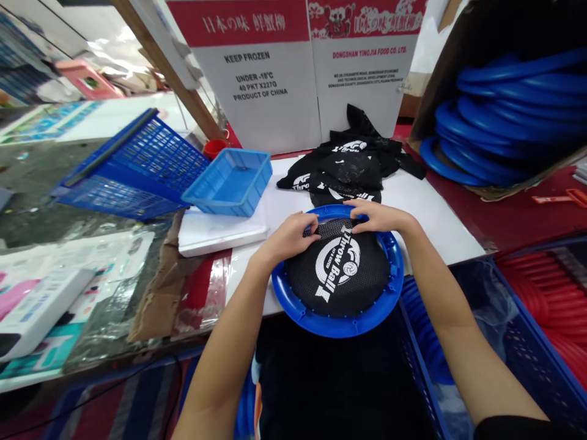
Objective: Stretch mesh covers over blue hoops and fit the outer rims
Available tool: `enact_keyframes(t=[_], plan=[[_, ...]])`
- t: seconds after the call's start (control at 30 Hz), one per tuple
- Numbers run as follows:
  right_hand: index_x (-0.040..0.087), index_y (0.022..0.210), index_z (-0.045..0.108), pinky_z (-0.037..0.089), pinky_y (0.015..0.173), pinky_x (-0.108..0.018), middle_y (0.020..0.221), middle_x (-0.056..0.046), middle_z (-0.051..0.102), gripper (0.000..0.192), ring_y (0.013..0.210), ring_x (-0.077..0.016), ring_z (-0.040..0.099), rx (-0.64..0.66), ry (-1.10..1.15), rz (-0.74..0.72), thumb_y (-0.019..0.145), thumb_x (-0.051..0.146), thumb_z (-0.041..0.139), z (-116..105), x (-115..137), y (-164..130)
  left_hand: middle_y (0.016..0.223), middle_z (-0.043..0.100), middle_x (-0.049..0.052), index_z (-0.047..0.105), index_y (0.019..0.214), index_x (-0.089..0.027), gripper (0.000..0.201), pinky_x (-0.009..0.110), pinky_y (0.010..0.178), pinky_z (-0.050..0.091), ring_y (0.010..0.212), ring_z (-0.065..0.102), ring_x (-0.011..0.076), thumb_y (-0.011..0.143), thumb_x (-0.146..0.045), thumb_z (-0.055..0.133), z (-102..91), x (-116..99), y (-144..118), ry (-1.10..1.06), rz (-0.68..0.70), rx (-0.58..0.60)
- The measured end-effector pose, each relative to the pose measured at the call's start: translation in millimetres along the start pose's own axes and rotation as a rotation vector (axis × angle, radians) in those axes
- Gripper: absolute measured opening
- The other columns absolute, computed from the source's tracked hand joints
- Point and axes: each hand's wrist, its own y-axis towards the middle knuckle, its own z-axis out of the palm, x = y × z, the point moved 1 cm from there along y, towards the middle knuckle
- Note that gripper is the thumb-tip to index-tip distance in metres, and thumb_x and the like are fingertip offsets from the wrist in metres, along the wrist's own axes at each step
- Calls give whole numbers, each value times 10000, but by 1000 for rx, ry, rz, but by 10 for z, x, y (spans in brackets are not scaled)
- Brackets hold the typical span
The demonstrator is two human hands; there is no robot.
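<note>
The far edge of the blue ring point(338, 322) is partly covered by both hands, so how the black mesh point(339, 269) meets the rim there cannot be made out. The ring lies flat on the white bench point(440, 226), its near edge hanging over the front of the bench. The left hand point(288, 237) presses on the mesh at the ring's upper left, its grip pinched together on the mesh edge with the fingertips tucked under. The right hand point(378, 216) lies over the ring's top rim, fingers bent down onto mesh and rim; whether it clamps the mesh or only presses it cannot be told.

White print on the mesh reads "Throw Ball" beside a small volleyball picture; a smaller line under it is too fine to read. Just behind the ring sits a pile of black mesh pieces point(351, 162) with bits of the same white lettering, folded and cut short. The cardboard cartons point(293, 73) standing behind read "KEEP FROZEN", "UNDER -18°C", "40 PKT X227G", "PRODUCT OF CHINA" and "DONGSHAN YINGJIA FOOD CO. LTD."; the address lines below are too small to read. A small blue tray point(229, 183) sits to the left on a white board, a larger blue basket point(137, 165) tilted beside it. At right, a box of stacked blue rings point(499, 116) is cut off by the frame.
</note>
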Motion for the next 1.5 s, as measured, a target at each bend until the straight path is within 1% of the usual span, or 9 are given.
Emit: enact_keyframes(t=[0.1,0.3,0.4,0.63,0.73,0.93,1.0,1.23,1.5], plan=[[234,892,713,407,1214,-557,1502,-91,638,172,1450,-344,536,-70,39,-40,870,398,761,-32,-10,8,994,743,53,602,913,-221,100,447,959,569,1010,711,257,884,-208,696,-15,-8,-1,-57,-48,-43],[233,898,730,452,1152,-547,1266,-87,759,215,1294,-325,644,-165,149,-92,882,446,706,-41,-103,80,1078,779,64,708,1110,-207,217,410,950,602,1043,724,238,895,-237,708,-6,27,12,-136,-132,-177],[233,886,733,477,1123,-521,1204,-80,775,211,1234,-311,673,-186,207,-81,871,442,706,-26,-155,111,1020,798,65,751,1076,-202,205,391,893,623,1009,744,245,874,-219,720,14,67,23,-150,-210,-262],[228,833,718,483,1109,-506,1168,-86,782,221,1229,-311,677,-198,252,-69,882,442,689,-2,-194,135,927,830,42,808,877,-222,68,404,946,615,908,773,248,821,-232,770,39,116,50,-185,-293,-361],[228,823,717,478,1119,-509,1238,-85,767,228,1211,-301,677,-190,230,-77,896,439,669,1,-234,159,929,835,43,821,855,-234,59,400,930,610,917,771,253,823,-256,776,1,97,34,-168,-297,-345],[219,844,738,458,1152,-514,1295,-97,733,256,1230,-293,654,-150,221,-107,925,445,651,-12,-315,207,991,834,56,832,909,-246,124,385,908,599,960,754,254,827,-317,770,-145,75,-31,-97,-224,-120],[217,861,748,460,1153,-514,1300,-95,725,264,1217,-288,652,-132,233,-114,930,453,651,-24,-315,211,974,829,56,829,903,-246,127,386,904,598,937,746,248,830,-313,750,-181,85,-44,-70,-206,-90],[227,877,756,467,1155,-496,1266,-80,726,259,1198,-274,652,-112,243,-125,939,455,652,-38,-283,217,914,810,51,823,824,-253,131,401,872,599,878,730,251,825,-344,729,-222,130,-59,-53,-238,-170],[230,901,770,476,1154,-508,1255,-77,723,254,1186,-278,651,-112,233,-121,938,454,657,-24,-313,241,909,833,34,840,808,-259,110,399,915,605,926,767,279,804,-340,766,-244,209,-61,-104,-372,-222]])
